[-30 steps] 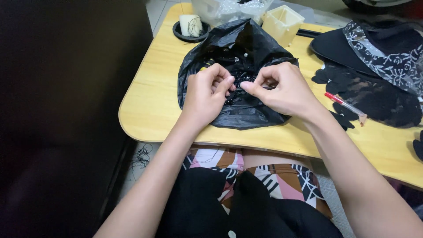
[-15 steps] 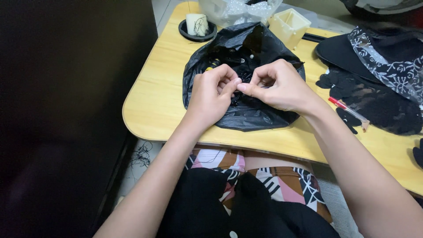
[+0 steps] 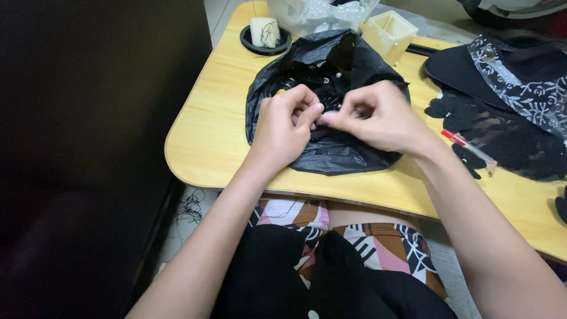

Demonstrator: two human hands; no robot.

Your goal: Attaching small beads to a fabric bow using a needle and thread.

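Plastic bag (image 3: 331, 153): glossy black. Surface (image 3: 207, 136): pale yellow wood. Lace fabric (image 3: 520, 94): black, white floral pattern. Box (image 3: 390, 35): cream. Pen (image 3: 466, 145): red-capped.

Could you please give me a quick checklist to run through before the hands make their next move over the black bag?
1. Left hand and right hand meet fingertip to fingertip: ok.
2. Whatever they pinch can be identified: cannot tell, too small.
3. Black plastic bag lies fully on the wooden table: ok.
4. Red-capped pen lies clear of both hands: ok.
5. Cream box stands upright behind the bag: ok.
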